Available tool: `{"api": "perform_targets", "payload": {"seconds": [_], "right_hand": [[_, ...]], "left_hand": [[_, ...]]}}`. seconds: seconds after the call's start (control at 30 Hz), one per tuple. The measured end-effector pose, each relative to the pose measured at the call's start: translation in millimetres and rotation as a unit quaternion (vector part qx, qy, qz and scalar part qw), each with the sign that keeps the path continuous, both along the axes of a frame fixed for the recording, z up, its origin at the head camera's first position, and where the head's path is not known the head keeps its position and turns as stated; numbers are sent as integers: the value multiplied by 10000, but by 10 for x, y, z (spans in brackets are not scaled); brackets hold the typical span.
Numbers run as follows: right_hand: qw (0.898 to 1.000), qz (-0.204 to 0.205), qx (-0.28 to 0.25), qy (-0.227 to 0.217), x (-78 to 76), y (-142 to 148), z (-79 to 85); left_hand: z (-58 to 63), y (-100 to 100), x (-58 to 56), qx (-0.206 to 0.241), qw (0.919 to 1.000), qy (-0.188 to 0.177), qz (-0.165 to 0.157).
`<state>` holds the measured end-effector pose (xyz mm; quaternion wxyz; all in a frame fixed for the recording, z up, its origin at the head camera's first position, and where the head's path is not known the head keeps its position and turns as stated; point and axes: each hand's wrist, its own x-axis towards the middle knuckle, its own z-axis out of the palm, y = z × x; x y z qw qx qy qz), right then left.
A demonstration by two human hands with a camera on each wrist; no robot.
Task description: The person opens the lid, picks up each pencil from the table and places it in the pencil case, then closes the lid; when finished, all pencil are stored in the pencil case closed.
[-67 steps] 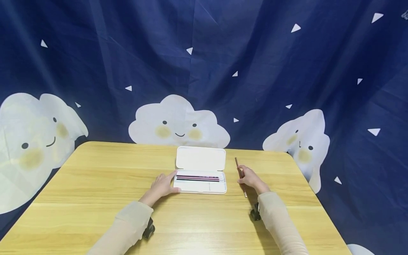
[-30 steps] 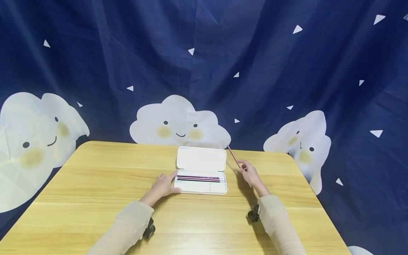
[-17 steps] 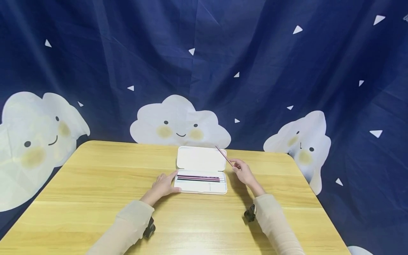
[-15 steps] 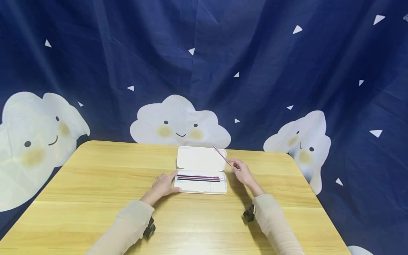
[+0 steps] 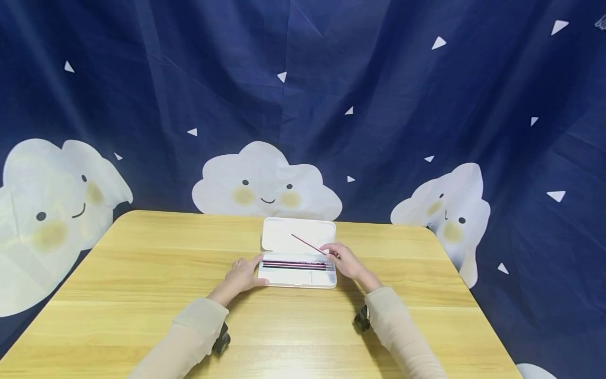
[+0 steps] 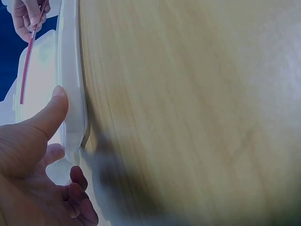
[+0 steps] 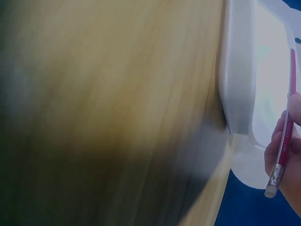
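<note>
A white pencil case [image 5: 284, 279] lies with its lid [image 5: 279, 231] tipped back, and several dark and red pencils [image 5: 289, 265] are in its rear compartment. My left hand [image 5: 242, 275] holds the case's left end, thumb at the front corner and index finger at the back one. In the left wrist view the thumb [image 6: 54, 110] lies against the front wall. My right hand [image 5: 347, 261] pinches a red pencil [image 5: 305, 242] near its eraser end, over the case's right end. The pencil slants up to the left across the lid. Its white eraser [image 7: 270, 190] shows in the right wrist view.
The case stands near the far edge of a light wooden table [image 5: 165, 263]. Behind the table hangs a dark blue curtain [image 5: 227, 79] printed with clouds and white triangles. A black wrist camera sits at each sleeve.
My right hand has lifted the pencil off the table right of the case and carried it left over the case, turning it leftward. The left hand has stayed on the case.
</note>
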<state>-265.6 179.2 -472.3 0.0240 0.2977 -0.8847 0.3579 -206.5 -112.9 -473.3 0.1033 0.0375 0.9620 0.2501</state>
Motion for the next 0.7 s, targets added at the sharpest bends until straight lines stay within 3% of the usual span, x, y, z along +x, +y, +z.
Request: {"api": "perform_targets", "payload": {"seconds": [0.3, 0.7], "right_hand": [[9973, 580, 430, 152, -35, -142, -8], [9908, 663, 1104, 409, -52, -344, -13]], "left_hand": [[0, -3, -3, 6, 10000, -1, -5], [5, -12, 21, 27, 9999, 98, -72]]}}
